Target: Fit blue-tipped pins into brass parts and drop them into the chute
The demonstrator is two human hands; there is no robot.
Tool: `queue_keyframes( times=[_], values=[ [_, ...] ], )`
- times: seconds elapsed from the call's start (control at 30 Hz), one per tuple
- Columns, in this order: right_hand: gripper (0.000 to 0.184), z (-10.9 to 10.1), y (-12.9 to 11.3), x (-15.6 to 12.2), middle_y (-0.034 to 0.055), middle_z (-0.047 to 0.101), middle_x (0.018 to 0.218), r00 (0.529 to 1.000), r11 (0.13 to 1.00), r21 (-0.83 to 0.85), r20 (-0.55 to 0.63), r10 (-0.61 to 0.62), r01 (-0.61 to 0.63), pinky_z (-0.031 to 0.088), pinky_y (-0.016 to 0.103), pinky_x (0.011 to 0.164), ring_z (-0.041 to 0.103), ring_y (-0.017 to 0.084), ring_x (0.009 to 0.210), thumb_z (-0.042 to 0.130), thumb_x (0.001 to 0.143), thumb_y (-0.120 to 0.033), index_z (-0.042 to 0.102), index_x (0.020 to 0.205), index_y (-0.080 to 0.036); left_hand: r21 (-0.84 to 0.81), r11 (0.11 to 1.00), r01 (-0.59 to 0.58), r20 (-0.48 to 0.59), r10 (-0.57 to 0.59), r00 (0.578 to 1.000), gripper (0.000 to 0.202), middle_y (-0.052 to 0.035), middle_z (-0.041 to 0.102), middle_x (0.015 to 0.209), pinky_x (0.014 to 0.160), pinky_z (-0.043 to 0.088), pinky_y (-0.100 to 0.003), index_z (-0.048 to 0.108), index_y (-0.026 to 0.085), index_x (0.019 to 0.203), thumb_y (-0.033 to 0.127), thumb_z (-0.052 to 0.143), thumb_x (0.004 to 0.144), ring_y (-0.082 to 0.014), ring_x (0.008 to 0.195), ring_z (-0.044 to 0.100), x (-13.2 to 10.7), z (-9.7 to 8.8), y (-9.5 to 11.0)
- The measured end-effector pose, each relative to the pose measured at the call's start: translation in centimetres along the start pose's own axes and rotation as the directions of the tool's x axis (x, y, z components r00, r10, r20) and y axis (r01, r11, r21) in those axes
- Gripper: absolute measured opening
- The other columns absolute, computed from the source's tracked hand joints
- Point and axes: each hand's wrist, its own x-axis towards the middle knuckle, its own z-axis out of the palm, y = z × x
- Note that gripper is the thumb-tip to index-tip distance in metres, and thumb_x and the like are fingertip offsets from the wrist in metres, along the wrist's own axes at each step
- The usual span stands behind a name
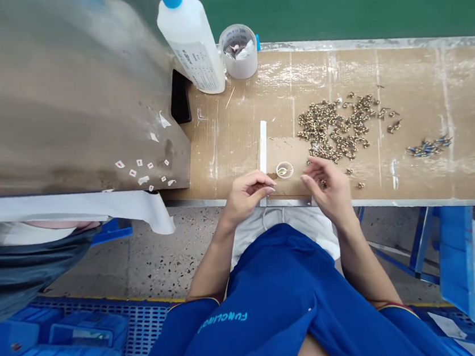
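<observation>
My left hand (pixel 250 195) is over the table's front edge, thumb and fingertips drawn together; anything between them is too small to make out. To its right, a small round clear dish (pixel 284 170) holds a little pale substance and lies on a piece of cardboard (pixel 288 148). My right hand (pixel 331 190) is beside the near side of a pile of small brass-coloured metal parts (pixel 330 124). Its thumb and forefinger are apart, the other fingers curled. A brass part shows by those fingers; whether it is held or lying on the table is unclear.
A white strip (pixel 263 146) lies left of the dish. A smaller group of blue-tipped parts (pixel 429 147) is at the right. A white bottle (pixel 192 43) and a tub (pixel 240 52) stand at the back. Another person's clothing (pixel 25 271) shows at left; blue crates (pixel 457 267) flank me.
</observation>
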Motion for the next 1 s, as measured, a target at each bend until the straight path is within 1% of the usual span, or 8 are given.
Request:
queue_keyframes(
  times=[0.1,0.23,0.3,0.4,0.57,0.73,0.9,1.0],
  values=[
    [0.027,1.9,0.0,0.8,0.0050,0.072,0.087,0.997,0.998,0.051,0.067,0.043,-0.047,0.057,0.034,0.069,0.064,0.018,0.072,0.069,0.089,-0.038,0.068,0.111,-0.023,0.108,0.994,0.027,0.010,-0.028,1.000,0.025,-0.0062,0.072,0.082,0.063,0.051,-0.024,0.073,0.015,0.084,0.039,0.070,0.091,-0.0134,0.072,0.064,0.1,0.4,-0.9],
    [0.016,2.3,0.4,1.3,0.0041,0.071,0.081,0.994,0.992,0.067,0.032,0.108,-0.110,0.052,0.032,0.063,0.063,0.018,0.069,0.067,0.092,-0.037,0.072,0.098,-0.023,0.128,0.988,0.083,-0.002,-0.083,0.997,0.029,-0.0036,0.069,0.075,0.057,0.048,-0.022,0.070,0.015,0.084,0.043,0.068,0.092,-0.0108,0.062,0.059,-0.2,0.3,-1.5],
    [0.013,2.1,0.2,1.5,0.0044,0.071,0.081,0.998,0.998,0.025,0.023,0.061,-0.061,0.052,0.033,0.065,0.063,0.019,0.072,0.066,0.093,-0.035,0.073,0.090,-0.024,0.075,0.993,0.093,-0.006,-0.093,0.996,0.030,-0.0027,0.068,0.073,0.053,0.046,-0.021,0.069,0.014,0.085,0.044,0.069,0.091,-0.0095,0.057,0.058,-0.3,0.2,-1.6],
    [0.011,2.2,-0.4,2.1,0.0048,0.070,0.088,0.994,0.990,-0.098,0.048,-0.098,0.102,0.053,0.038,0.077,0.063,0.022,0.085,0.066,0.094,-0.030,0.075,0.087,-0.026,0.043,0.994,0.102,-0.007,-0.101,0.995,0.029,-0.0023,0.067,0.072,0.052,0.047,-0.019,0.069,0.014,0.084,0.043,0.070,0.091,-0.0091,0.056,0.059,-0.2,0.1,-1.5],
    [0.012,2.7,-1.1,3.3,0.0063,0.069,0.101,0.946,0.909,-0.266,0.139,-0.293,0.320,0.050,0.041,0.083,0.059,0.023,0.094,0.066,0.095,-0.023,0.075,0.086,-0.025,0.047,0.993,0.108,-0.009,-0.107,0.994,0.022,-0.0024,0.069,0.073,0.055,0.050,-0.017,0.070,0.015,0.086,0.036,0.071,0.090,-0.0090,0.059,0.063,-0.3,0.0,-1.5],
    [0.019,2.0,-1.2,3.6,0.0079,0.067,0.100,0.926,0.865,-0.335,0.171,-0.335,0.375,0.049,0.042,0.081,0.053,0.025,0.099,0.063,0.096,-0.022,0.074,0.082,-0.025,0.085,0.992,0.088,-0.032,-0.086,0.996,0.018,-0.0029,0.070,0.075,0.054,0.050,-0.016,0.071,0.015,0.086,0.033,0.071,0.089,-0.0090,0.059,0.063,-0.5,0.1,-1.7],
    [0.015,1.9,-0.8,3.4,0.0062,0.064,0.096,0.923,0.902,-0.236,0.229,-0.309,0.360,0.048,0.043,0.086,0.054,0.024,0.096,0.064,0.095,-0.021,0.073,0.084,-0.024,0.117,0.989,0.090,-0.028,-0.087,0.996,0.019,-0.0029,0.069,0.074,0.053,0.048,-0.017,0.070,0.014,0.087,0.033,0.070,0.090,-0.0088,0.059,0.061,-0.5,0.2,-1.7],
    [0.014,1.9,-0.7,3.7,0.0067,0.063,0.099,0.933,0.905,-0.252,0.206,-0.295,0.342,0.047,0.043,0.085,0.053,0.025,0.099,0.064,0.095,-0.021,0.073,0.084,-0.024,0.132,0.988,0.079,-0.015,-0.078,0.997,0.016,-0.0022,0.068,0.073,0.052,0.047,-0.016,0.069,0.014,0.087,0.030,0.068,0.090,-0.0081,0.058,0.060,-0.4,0.2,-1.6]
  ],
)
